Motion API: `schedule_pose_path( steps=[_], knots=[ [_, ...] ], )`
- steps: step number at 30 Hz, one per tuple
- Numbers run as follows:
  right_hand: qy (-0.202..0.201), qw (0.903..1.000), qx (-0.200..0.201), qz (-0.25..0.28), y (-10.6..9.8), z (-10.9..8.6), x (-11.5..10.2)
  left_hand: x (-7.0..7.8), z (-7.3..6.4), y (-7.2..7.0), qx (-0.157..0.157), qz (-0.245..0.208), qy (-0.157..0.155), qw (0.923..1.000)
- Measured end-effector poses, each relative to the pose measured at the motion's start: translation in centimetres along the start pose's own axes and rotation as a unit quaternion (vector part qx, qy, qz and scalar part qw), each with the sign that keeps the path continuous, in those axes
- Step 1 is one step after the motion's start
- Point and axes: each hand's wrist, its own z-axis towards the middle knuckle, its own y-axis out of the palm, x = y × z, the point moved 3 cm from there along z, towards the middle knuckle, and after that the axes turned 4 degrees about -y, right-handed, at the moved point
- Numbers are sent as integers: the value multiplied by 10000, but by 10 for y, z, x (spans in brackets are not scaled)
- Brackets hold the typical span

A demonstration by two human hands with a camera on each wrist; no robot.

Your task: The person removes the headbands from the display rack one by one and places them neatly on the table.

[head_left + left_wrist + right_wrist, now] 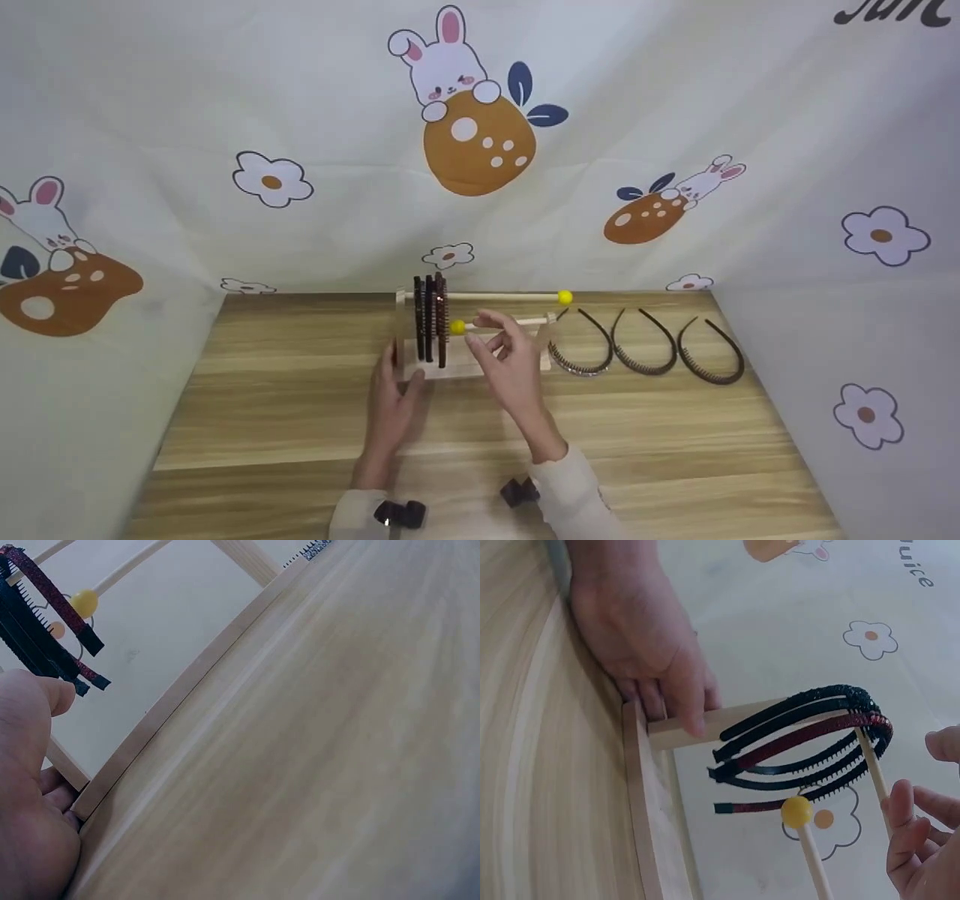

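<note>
A pale wooden rack (480, 367) carries two rods tipped with yellow balls. On its upper rod (502, 298) hang two black headbands (802, 701) and a dark red headband (795, 741), close together near the left post. My left hand (392, 401) grips the rack's left end, its thumb toward the front and fingers round the post, as the right wrist view shows. My right hand (514, 367) is in front of the lower rod (517, 324), thumb and fingers apart and loosely bent, holding nothing. Whether its fingers touch a rod, I cannot tell.
To the right of the rack, three more headbands (645, 352) lie in a row on the wood-grain table (285, 420), the leftmost beside the rack's right end. A pale printed cloth (330, 112) with rabbits and flowers stands behind and at both sides.
</note>
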Motion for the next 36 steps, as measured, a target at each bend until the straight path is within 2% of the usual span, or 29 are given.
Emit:
schedule_pose_path(
  steps=[9, 21, 36],
  knots=[
    [452, 9979, 99, 446, 15, 3, -6, -1, 0, 0, -61, 116, -73, 9999],
    [581, 9963, 120, 624, 31, 6, -5, -1, -1, 0, -12, 190, -193, 9996],
    [556, 9957, 158, 728, 43, 5, -4, -2, 0, -1, 18, 258, -56, 9996]
  ],
)
